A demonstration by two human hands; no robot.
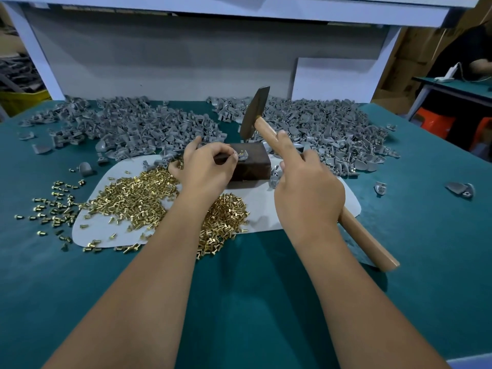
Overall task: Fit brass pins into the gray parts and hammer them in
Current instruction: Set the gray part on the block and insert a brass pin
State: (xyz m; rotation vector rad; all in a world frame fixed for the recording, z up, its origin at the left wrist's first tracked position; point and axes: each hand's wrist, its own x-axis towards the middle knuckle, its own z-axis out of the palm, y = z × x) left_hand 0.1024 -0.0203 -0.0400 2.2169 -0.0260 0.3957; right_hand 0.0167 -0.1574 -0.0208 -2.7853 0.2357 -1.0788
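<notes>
- Mid-cycle, by the look of it: one gray part (243, 155) seated on the dark block (250, 163), a glint of brass showing at its top, apparently a pin fitted but not yet driven.
- Left hand (206, 166) curled at the block's near-left edge, fingertips pinching that gray part to steady it.
- Right hand (308, 190) wrapped around the wooden handle of the hammer (254, 114), forefinger stretched along the shaft, head raised above and just behind the block.
- Much left to do, judging from stock: a large heap of gray parts (127, 126) at the back left, another heap (327, 131) at the back right with brass specks among its pieces, possibly the finished ones.
- Brass pins (133, 201) piled loose on a white sheet (266, 217), more scattered onto the green mat (266, 288) at left.
- Gray part: small, matte, rounded like a shell, pale against the block's brown top.
- Pins: short, shiny, headed studs.
</notes>
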